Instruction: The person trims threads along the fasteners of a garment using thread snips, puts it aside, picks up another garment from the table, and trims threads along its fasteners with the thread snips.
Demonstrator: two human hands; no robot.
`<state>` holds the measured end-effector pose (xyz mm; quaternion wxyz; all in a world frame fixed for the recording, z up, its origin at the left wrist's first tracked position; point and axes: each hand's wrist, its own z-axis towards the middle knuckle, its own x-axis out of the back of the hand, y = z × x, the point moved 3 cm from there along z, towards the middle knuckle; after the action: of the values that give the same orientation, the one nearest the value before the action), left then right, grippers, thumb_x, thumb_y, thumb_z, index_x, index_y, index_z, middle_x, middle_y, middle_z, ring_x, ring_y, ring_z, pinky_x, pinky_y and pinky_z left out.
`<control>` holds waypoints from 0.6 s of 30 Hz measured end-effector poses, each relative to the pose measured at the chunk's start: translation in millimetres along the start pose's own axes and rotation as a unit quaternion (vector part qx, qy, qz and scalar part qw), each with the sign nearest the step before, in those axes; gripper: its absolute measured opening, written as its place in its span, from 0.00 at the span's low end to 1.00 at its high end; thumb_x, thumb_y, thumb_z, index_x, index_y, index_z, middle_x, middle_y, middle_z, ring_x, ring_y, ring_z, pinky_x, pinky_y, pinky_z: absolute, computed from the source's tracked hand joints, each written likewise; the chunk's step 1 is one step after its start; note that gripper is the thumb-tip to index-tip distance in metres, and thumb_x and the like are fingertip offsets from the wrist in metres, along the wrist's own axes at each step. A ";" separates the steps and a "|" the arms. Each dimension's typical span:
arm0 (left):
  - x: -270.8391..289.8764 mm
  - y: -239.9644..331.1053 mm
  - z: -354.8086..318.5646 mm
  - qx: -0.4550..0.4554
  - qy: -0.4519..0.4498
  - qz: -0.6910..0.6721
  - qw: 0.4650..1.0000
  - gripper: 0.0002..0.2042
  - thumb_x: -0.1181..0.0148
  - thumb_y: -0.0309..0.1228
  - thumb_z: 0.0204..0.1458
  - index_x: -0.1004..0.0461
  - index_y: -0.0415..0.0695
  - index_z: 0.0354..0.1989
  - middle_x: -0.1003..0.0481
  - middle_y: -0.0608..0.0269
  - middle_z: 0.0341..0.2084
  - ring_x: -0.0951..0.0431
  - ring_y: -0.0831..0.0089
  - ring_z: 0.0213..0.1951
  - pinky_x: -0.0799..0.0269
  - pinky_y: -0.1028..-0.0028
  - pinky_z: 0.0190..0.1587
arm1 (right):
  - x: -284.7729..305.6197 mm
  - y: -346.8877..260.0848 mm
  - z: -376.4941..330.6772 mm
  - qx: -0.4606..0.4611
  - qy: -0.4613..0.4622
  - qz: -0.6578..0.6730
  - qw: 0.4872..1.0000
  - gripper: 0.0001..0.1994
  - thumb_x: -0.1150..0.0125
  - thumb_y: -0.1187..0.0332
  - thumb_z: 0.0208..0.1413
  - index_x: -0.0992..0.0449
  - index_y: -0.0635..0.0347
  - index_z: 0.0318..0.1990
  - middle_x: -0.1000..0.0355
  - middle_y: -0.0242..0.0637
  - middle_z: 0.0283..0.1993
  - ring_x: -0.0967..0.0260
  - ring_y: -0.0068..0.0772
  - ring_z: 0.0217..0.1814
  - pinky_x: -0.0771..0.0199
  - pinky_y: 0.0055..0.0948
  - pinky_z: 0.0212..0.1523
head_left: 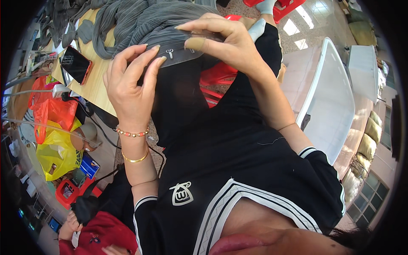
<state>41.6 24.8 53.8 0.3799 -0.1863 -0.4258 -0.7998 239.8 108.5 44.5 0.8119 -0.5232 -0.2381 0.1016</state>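
Grey ribbed garment fabric (134, 27) is heaped over the table edge and my lap. Its smooth dark band (180, 54) is stretched between my hands. A small silvery metal piece (170, 52), perhaps a hook or zip pull, lies on the band, and another shows partly beside my right thumb. My left hand (129, 85) is closed on the left end of the band, thumb against fingertips. My right hand (233, 44) grips the band farther right, its thumb and index finger curved round the cloth; the thumb has a tan covering. Its other fingers are mostly hidden.
Left of my left hand, a dark phone with a red edge (75, 64) lies on the wooden table (95, 91). Red and yellow plastic bags (57, 148) hang below. A person in red (104, 233) is at lower left. A big white tub (329, 102) stands on the right.
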 end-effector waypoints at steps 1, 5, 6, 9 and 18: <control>-0.4 1.1 2.1 -0.029 -0.005 0.029 0.999 0.11 0.30 0.26 0.45 0.17 0.48 0.38 0.23 0.66 0.39 0.25 0.68 0.39 0.33 0.70 0.44 | -1.9 3.1 -2.7 0.005 0.005 0.011 1.000 0.13 0.32 0.70 0.51 0.18 0.61 0.45 0.28 0.31 0.31 0.33 0.18 0.33 0.33 0.20 0.33; -3.7 3.2 6.4 -0.101 0.007 0.097 0.990 0.07 0.32 0.26 0.47 0.19 0.46 0.36 0.23 0.67 0.38 0.25 0.68 0.39 0.34 0.69 0.45 | -5.2 1.6 -6.3 0.022 -0.029 0.017 0.999 0.15 0.33 0.75 0.51 0.19 0.61 0.48 0.31 0.28 0.34 0.34 0.17 0.36 0.34 0.18 0.37; -6.1 1.7 4.7 -0.103 0.020 0.098 0.990 0.07 0.33 0.26 0.48 0.21 0.45 0.36 0.23 0.67 0.39 0.25 0.67 0.40 0.34 0.69 0.45 | -4.6 1.0 -6.8 0.022 -0.028 0.018 0.999 0.15 0.33 0.75 0.51 0.19 0.61 0.48 0.31 0.28 0.34 0.34 0.17 0.36 0.34 0.18 0.37; -10.4 1.3 -3.1 -0.102 0.043 0.101 0.989 0.06 0.35 0.26 0.50 0.23 0.45 0.36 0.24 0.66 0.40 0.26 0.66 0.40 0.34 0.69 0.45 | -3.6 0.0 -7.2 0.041 -0.031 -0.009 0.999 0.15 0.32 0.74 0.50 0.19 0.61 0.48 0.31 0.29 0.32 0.33 0.18 0.36 0.34 0.19 0.37; -7.8 17.9 -26.1 -0.047 0.056 0.088 0.993 0.07 0.36 0.28 0.52 0.24 0.45 0.37 0.29 0.61 0.43 0.30 0.63 0.44 0.39 0.66 0.48 | -3.7 3.6 -9.1 0.064 -0.019 -0.021 0.998 0.14 0.29 0.70 0.49 0.18 0.59 0.45 0.28 0.31 0.31 0.32 0.21 0.32 0.33 0.21 0.32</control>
<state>61.0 0.6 43.8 0.4633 -0.1955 -0.3472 -0.7916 241.4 101.3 37.1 0.8408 -0.4634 -0.2574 0.1097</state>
